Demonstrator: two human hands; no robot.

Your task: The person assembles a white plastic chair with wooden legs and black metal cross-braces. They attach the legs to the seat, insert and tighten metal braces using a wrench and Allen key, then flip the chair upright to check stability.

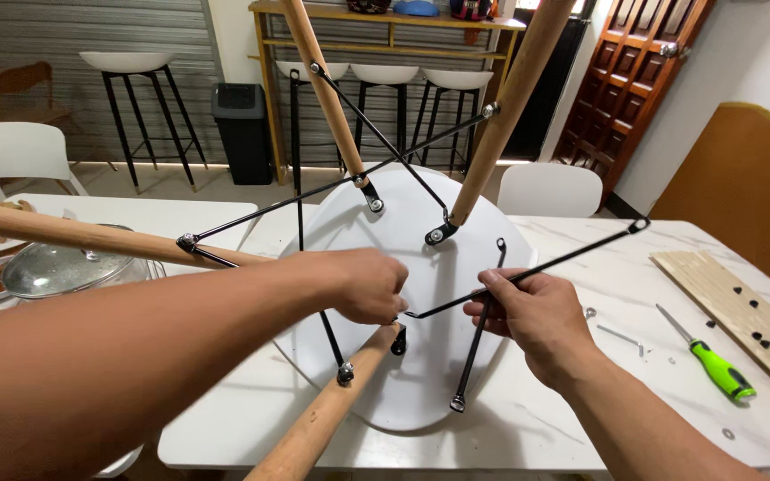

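Here, a white plastic chair seat (421, 267) lies upside down on the white marble tabletop (581, 419), its four round wooden legs (510, 98) pointing up and outward, linked by thin black metal cross braces (376, 134). The left hand (363, 285) sits over the middle of the seat, fingers curled shut around the near end of a long black metal brace rod (536, 264) where it meets the leg at 6 o'clock. The right hand (528, 316), just toward 3 o'clock of the left, pinches the same rod between thumb and fingers; the rod runs off toward 2 o'clock, its far end in the air above the tabletop. A second loose black rod (479, 330) passes under the right hand and rests on the seat. At 3 o'clock lie a screwdriver with a green handle (715, 361), a small hex key (621, 337) and a pale wooden board (741, 316). At 9 o'clock a glass pot lid (64, 267) sits on a pot.
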